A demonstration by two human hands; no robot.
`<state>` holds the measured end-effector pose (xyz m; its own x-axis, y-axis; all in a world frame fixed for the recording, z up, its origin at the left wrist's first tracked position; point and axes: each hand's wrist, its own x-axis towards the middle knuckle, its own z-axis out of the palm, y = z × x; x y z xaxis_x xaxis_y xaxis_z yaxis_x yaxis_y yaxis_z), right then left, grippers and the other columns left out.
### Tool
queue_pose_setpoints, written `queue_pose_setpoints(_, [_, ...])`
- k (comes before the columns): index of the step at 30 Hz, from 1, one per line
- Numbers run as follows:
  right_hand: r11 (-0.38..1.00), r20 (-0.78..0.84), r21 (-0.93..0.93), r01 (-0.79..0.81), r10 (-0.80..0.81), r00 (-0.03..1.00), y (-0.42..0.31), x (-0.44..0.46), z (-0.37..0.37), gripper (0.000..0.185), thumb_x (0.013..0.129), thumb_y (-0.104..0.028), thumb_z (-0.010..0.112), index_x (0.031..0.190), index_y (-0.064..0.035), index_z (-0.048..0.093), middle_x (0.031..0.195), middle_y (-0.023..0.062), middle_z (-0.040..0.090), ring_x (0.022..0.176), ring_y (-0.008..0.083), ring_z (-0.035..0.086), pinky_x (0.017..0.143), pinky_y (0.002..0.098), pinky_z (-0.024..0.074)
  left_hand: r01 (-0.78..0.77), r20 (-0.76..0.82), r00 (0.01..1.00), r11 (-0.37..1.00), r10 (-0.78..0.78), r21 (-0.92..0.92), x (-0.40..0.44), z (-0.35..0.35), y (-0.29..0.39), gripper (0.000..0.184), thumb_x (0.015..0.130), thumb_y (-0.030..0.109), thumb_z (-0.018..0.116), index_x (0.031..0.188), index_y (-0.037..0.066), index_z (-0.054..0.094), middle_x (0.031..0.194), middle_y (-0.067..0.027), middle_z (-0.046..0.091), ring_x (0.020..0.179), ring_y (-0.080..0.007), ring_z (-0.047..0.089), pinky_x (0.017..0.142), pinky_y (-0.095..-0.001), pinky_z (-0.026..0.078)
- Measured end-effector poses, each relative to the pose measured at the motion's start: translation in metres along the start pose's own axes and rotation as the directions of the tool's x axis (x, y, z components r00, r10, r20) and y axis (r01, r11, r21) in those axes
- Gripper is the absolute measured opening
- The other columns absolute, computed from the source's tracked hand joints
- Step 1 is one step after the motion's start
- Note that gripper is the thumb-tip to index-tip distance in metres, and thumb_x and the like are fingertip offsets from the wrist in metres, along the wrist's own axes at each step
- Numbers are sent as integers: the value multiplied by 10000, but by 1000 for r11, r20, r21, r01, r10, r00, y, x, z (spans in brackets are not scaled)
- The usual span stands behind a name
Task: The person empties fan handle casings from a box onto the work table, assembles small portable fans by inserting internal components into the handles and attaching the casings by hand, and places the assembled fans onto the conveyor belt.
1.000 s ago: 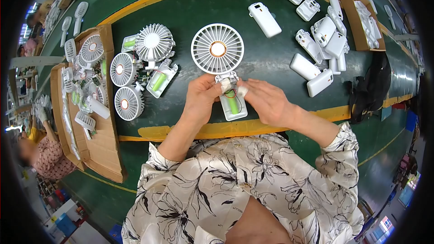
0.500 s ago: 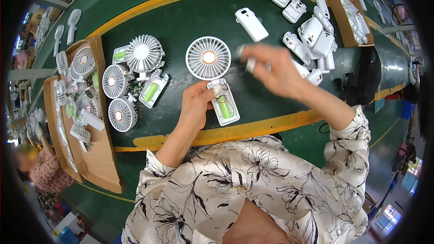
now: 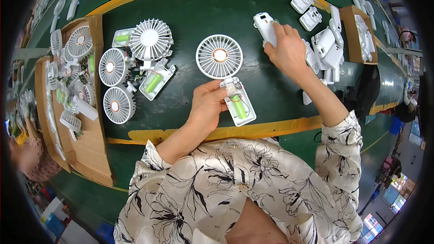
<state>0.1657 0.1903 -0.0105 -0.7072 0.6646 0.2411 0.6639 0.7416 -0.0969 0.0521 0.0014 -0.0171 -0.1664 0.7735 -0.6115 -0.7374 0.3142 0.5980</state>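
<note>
Left hand (image 3: 205, 106) is pinching the handle (image 3: 249, 116) just below the fan (image 3: 220, 55). Battery's (image 3: 239, 107) sitting inside, but it's lacking a cover; right hand (image 3: 290, 50) is gripping one (image 3: 263, 23) near the pile (image 3: 326, 45).

Left hand (image 3: 207, 104) pinching near the torso, right hand (image 3: 289, 50) reaching farther out (palm down), both forearms bare

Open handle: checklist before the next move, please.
1. Left hand gripping the open handle: ok.
2. Battery inside the handle: ok.
3. Right hand on a cover: ok, thumb and fingers around its near end.
4. Cover fitted over the battery: not ok, it is well apart from the handle.
5. Fan head fully joined to the handle: cannot tell, joint too small to read.
</note>
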Motion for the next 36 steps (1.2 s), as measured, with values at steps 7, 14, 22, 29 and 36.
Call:
queue_pose_setpoints(7, [997, 71, -10, -77, 77, 994, -3, -11, -7, 484, 644, -189, 633, 1076, -1, 520, 886, 149, 545, 795, 311, 553, 662, 392, 466, -12, 34, 999, 1000, 12, 4, 1, 2, -4, 264, 839, 63, 434, 1050, -82, 499, 1004, -174, 588, 897, -244, 603, 786, -365, 499])
queue_pose_setpoints(14, [950, 48, 296, -99, 89, 995, -20, -31, -35, 520, 631, -192, 629, 1066, 63, 499, 765, 180, 566, 753, 318, 549, 666, 390, 447, -14, 14, 1000, 1000, 14, -19, 0, 3, -6, 261, 839, 62, 423, 1045, -79, 499, 999, -175, 589, 888, -247, 606, 785, -373, 499])
queue_pose_setpoints(22, [899, 208, 439, 3, -105, 973, -58, -83, -81, 510, 568, -129, 646, 997, 94, 482, 697, 147, 502, 561, 281, 539, 484, 352, 443, -35, 13, 999, 982, 39, -188, 1, 3, -7, 228, 827, 143, 480, 962, -23, 559, 880, -81, 603, 766, -163, 598, 691, -315, 501])
queue_pose_setpoints(29, [884, 268, 466, 30, -173, 948, -76, -85, -69, 507, 561, -112, 643, 997, 93, 486, 719, 160, 517, 557, 293, 551, 487, 358, 453, -49, 15, 998, 973, 54, -224, -3, 4, -5, 343, 856, 303, 421, 1001, 6, 517, 936, -92, 586, 845, -171, 576, 758, -340, 469])
queue_pose_setpoints(36, [893, 260, 449, 44, -178, 949, -81, -82, -62, 504, 561, -115, 642, 994, 89, 488, 730, 161, 524, 568, 295, 559, 489, 357, 458, -50, 69, 995, 976, 66, -211, 0, 0, -9, 378, 873, 364, 402, 1065, 48, 476, 1049, -71, 545, 927, -178, 546, 788, -346, 454])
